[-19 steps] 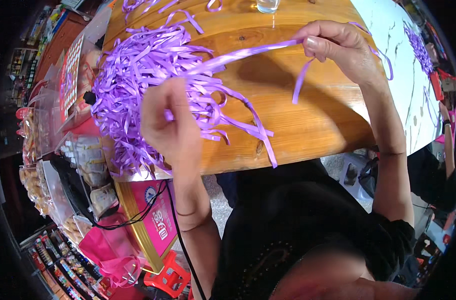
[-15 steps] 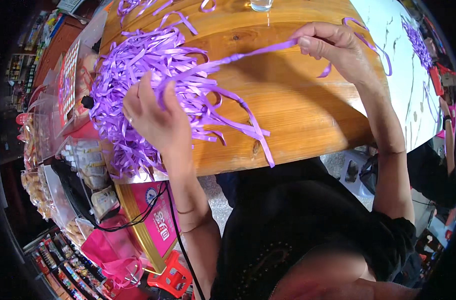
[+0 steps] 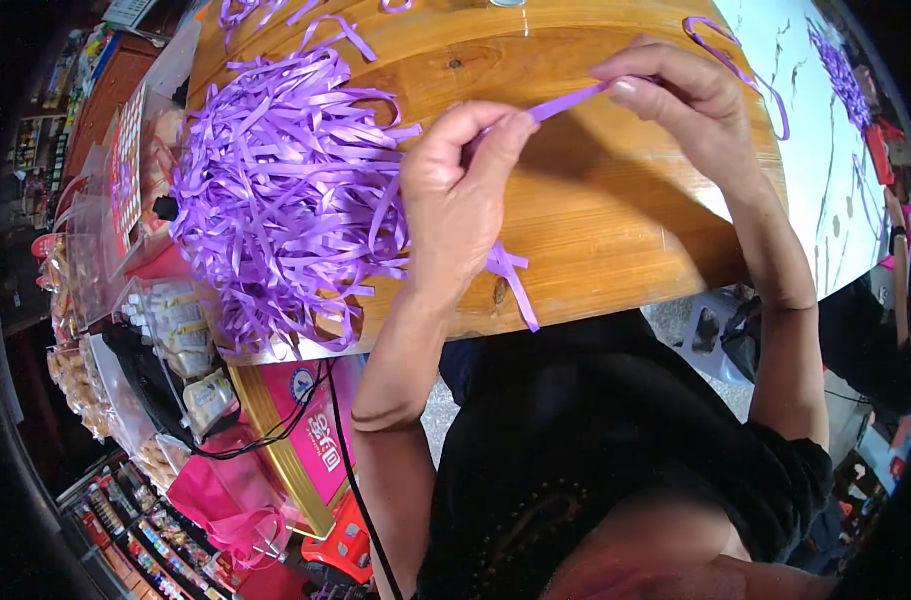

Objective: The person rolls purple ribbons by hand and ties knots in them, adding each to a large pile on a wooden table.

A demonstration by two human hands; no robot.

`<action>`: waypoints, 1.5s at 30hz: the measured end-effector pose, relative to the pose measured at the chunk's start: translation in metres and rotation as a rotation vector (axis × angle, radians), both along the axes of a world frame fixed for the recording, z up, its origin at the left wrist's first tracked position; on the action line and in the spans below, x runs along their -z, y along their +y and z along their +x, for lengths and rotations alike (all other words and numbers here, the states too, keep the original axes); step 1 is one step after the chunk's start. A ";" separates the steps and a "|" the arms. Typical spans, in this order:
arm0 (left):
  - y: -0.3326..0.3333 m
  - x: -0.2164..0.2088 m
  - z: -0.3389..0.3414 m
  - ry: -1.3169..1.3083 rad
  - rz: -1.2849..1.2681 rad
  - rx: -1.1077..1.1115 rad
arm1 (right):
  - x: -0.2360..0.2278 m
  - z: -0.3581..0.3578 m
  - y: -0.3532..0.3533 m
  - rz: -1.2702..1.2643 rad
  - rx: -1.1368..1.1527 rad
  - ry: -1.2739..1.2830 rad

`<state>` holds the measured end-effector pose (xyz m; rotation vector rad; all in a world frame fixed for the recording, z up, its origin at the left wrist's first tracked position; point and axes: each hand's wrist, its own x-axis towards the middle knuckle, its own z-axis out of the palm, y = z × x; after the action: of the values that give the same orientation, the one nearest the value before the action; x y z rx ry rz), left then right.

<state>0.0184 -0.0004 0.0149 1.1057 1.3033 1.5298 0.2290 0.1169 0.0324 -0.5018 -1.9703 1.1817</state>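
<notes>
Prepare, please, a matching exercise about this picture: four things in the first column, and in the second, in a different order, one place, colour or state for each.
Column one
1. left hand
2. purple ribbon pile
3. marble-patterned tabletop
4. red plastic stool

Column two
A. white with dark veins
B. near the lower edge of the picture
C. pinching a single purple ribbon
D. heaped on the left part of the wooden table

Right pairs: 1-C, 2-D, 3-A, 4-B
</notes>
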 end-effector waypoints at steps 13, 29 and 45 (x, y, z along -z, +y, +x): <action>0.016 0.002 0.004 -0.245 0.054 0.117 | 0.007 -0.032 -0.002 0.564 0.079 -0.073; 0.008 -0.004 0.000 -0.325 -0.032 0.013 | 0.002 -0.010 0.006 0.617 0.158 -0.104; 0.013 -0.002 0.000 -0.180 -0.083 0.038 | 0.011 -0.012 -0.003 0.559 -0.017 -0.294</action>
<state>0.0188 0.0126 0.0170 0.9137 1.2054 1.4963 0.2171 0.1135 0.0209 -0.3766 -2.4366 0.5380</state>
